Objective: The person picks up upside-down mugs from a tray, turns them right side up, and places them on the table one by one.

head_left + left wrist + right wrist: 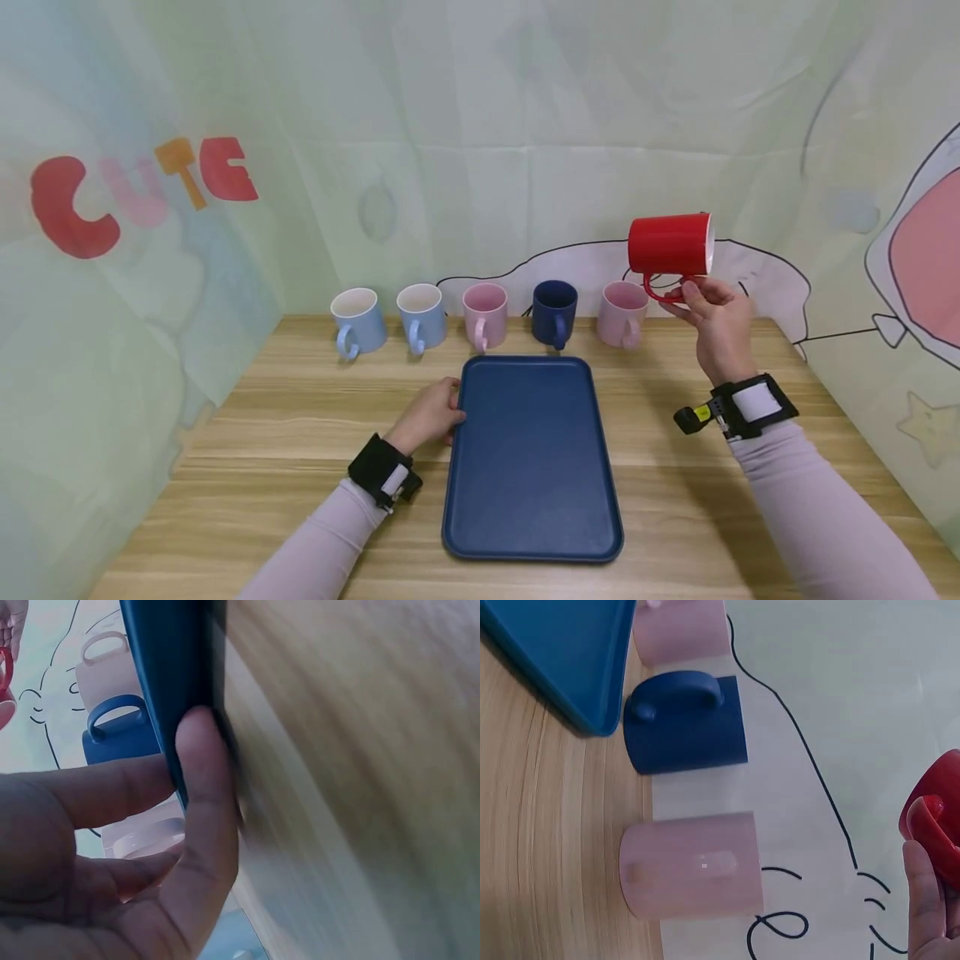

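Observation:
My right hand [722,327] pinches a red mug [670,244] by its handle, up in the air at the right. The mug lies on its side, mouth to the right and handle hanging below. In the right wrist view only part of the red mug [937,802] shows at the right border. My left hand [427,414] grips the left rim of a dark blue rectangular tray [532,467] lying on the table. The left wrist view has the thumb and a finger on the tray edge [169,667]. Nothing stands on the tray.
Along the back of the wooden table [300,433] several mugs stand upright: light blue [360,323], light blue [422,319], pink [486,317], navy [553,312] and pink [622,315]. A printed cloth backdrop [450,167] rises right behind them.

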`<state>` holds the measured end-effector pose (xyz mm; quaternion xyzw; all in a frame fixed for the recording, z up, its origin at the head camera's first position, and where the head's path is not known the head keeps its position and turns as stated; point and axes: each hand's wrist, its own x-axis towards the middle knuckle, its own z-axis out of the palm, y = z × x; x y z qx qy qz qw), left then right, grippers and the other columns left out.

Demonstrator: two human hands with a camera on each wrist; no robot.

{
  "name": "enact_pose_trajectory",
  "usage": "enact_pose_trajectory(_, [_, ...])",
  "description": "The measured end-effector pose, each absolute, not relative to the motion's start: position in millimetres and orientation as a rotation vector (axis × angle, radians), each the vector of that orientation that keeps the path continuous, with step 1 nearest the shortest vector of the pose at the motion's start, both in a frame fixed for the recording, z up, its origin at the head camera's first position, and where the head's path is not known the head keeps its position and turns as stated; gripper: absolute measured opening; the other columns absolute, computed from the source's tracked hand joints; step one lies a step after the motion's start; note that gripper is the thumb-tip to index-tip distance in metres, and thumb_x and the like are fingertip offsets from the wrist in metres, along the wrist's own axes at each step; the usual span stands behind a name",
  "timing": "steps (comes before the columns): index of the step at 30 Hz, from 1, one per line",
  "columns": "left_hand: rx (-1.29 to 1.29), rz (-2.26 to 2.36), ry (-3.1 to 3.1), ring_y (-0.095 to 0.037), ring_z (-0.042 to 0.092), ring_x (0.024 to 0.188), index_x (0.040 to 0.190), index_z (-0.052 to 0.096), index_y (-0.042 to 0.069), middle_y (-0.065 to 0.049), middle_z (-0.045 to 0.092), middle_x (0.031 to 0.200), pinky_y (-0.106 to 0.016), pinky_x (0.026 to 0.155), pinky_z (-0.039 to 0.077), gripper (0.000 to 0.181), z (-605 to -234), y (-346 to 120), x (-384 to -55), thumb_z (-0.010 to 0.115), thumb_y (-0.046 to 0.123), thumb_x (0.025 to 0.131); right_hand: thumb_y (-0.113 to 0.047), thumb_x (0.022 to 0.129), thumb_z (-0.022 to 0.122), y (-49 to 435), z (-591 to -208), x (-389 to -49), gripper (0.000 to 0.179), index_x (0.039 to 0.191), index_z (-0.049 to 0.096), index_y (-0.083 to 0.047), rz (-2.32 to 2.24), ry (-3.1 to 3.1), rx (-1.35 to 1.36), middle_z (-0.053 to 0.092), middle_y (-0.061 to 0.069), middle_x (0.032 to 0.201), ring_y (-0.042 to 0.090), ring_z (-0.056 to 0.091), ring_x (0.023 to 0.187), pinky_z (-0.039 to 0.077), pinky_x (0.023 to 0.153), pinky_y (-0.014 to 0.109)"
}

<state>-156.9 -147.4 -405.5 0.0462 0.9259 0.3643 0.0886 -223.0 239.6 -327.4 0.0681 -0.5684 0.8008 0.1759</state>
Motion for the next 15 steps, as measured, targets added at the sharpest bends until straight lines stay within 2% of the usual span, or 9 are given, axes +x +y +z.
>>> enact_pose_trajectory(9, [0.129, 1.074, 2.756, -0.017, 0.059, 0.046, 0.137, 0.039, -0.008, -0.009, 0.052, 0.081, -0.026, 0.043, 0.052, 0.056, -405, -147, -157, 0.063, -0.003, 0.087, -0.011, 0.082, 0.073, 258, -329, -226, 0.039, 0.115, 0.064, 0.007, 2.239, -1.575, 0.072, 0.061, 0.013, 0.099, 0.022, 0.064, 0.084, 0.058, 0.069, 0.031])
enact_pose_trajectory(15, [0.142, 1.059, 2.767, -0.016, 0.059, 0.046, 0.137, 0.039, -0.008, -0.008, 0.052, 0.080, -0.026, 0.042, 0.052, 0.056, -406, -148, -157, 0.063, -0.003, 0.086, -0.011, 0.080, 0.074, 270, -334, -227, 0.038, 0.114, 0.066, 0.005, 2.230, -1.591, -0.050, 0.059, 0.012, 0.099, 0.021, 0.064, 0.083, 0.059, 0.067, 0.030])
